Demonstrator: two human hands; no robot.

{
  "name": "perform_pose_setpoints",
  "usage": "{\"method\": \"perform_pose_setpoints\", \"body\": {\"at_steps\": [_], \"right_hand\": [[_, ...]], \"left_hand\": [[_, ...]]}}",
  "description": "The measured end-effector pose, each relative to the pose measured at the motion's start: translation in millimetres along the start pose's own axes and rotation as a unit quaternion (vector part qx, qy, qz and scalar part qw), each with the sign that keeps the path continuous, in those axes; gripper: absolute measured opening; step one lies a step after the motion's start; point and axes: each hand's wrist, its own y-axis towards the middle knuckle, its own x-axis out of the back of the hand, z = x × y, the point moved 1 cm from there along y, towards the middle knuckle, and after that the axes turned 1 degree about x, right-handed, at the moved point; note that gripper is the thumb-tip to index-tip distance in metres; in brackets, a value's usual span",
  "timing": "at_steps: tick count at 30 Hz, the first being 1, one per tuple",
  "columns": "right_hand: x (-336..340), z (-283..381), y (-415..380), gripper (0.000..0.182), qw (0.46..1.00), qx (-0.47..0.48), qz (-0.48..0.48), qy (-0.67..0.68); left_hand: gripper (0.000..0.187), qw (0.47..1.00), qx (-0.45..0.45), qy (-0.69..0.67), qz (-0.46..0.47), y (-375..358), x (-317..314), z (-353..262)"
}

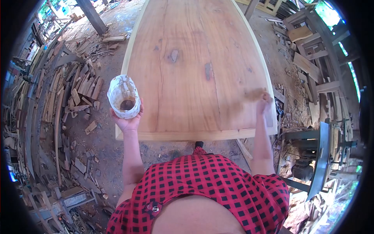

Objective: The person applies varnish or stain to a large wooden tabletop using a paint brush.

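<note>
My left hand (129, 121) grips a white container (134, 111) with a cut-open top, held up at the left edge of the wooden tabletop (183, 101). Brown stains streak its inner wall, and something dark brown sits at the bottom. Over the right edge of the wood, my right hand (265, 99) is closed and smeared by motion. A blurred brown thing (253, 94) juts left from its fingers; its kind cannot be made out. The reddish wood shows dark knots, long cracks and a paler border.
Scrap wood (83, 89) lies piled on the ground at left. A dark post (92, 17) stands beyond it. To the right are stacked boards and frames (307, 66), and a machine with a metal plate (320, 160) nearer me.
</note>
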Motion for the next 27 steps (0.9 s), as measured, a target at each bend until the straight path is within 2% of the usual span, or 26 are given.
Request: {"method": "perform_pose_setpoints", "body": {"at_steps": [2,3,4,5,6,7,8,9,11,12,14,15,17,19,22,23,24,26,27], "right_hand": [[-26,33,-51,0.015,0.985,0.170,0.021,0.016],[-33,72,-87,0.022,0.940,0.010,0.103,0.326],[-34,107,-119,0.022,0.842,-0.069,0.200,0.497],[-35,142,-152,0.023,0.712,-0.181,0.265,0.624],[-40,170,-186,0.021,0.692,-0.193,0.309,0.624],[-43,194,-220,0.019,0.754,-0.098,0.350,0.548],[-45,215,-250,0.019,0.846,0.091,0.341,0.400],[-41,237,-275,0.019,0.852,0.187,0.340,0.353],[-2,291,-296,0.016,0.813,0.257,0.396,0.341],[1,300,-301,0.016,0.814,0.256,0.396,0.340],[-2,308,-308,0.012,0.728,0.112,0.521,0.431],[-10,303,-312,0.014,0.682,-0.043,0.526,0.506],[-11,279,-285,0.015,0.711,-0.109,0.498,0.484],[-4,236,-248,0.015,0.728,-0.178,0.401,0.527],[31,153,-181,0.017,0.793,-0.223,0.247,0.511],[47,124,-161,0.017,0.827,-0.198,0.188,0.492],[67,101,-145,0.009,0.861,-0.198,0.128,0.450],[100,49,-117,0.005,0.924,-0.171,0.018,0.341],[117,33,-107,0.005,0.955,-0.127,-0.032,0.264]], "left_hand": [[0.090,1.000,0.001,0.002,0.000,-6,2,-6],[0.090,1.000,0.003,0.004,0.002,-11,3,-9],[0.090,1.000,0.004,0.004,0.002,-15,4,-12],[0.090,1.000,0.001,0.010,0.017,-18,5,-16],[0.091,0.999,-0.002,0.016,0.033,-22,5,-19],[0.091,0.999,-0.002,0.017,0.033,-27,4,-22],[0.091,1.000,-0.003,0.017,0.023,-31,2,-25],[0.092,1.000,-0.004,0.018,0.012,-34,2,-28],[0.093,1.000,-0.001,0.012,0.007,-38,5,-33],[0.093,1.000,0.002,0.004,0.001,-40,7,-34],[0.093,1.000,0.007,0.011,0.008,-41,9,-34],[0.093,1.000,0.010,0.016,0.015,-43,10,-33],[0.093,1.000,0.014,0.014,0.001,-45,10,-31],[0.092,1.000,0.016,0.011,-0.010,-43,13,-29],[0.092,0.999,0.022,0.010,-0.028,-38,20,-28],[0.091,0.999,0.027,0.015,-0.018,-36,21,-28],[0.091,0.999,0.034,0.020,-0.009,-34,22,-28],[0.091,0.999,0.035,0.020,-0.012,-33,19,-26],[0.091,0.999,0.032,0.021,-0.016,-32,18,-24]]}}
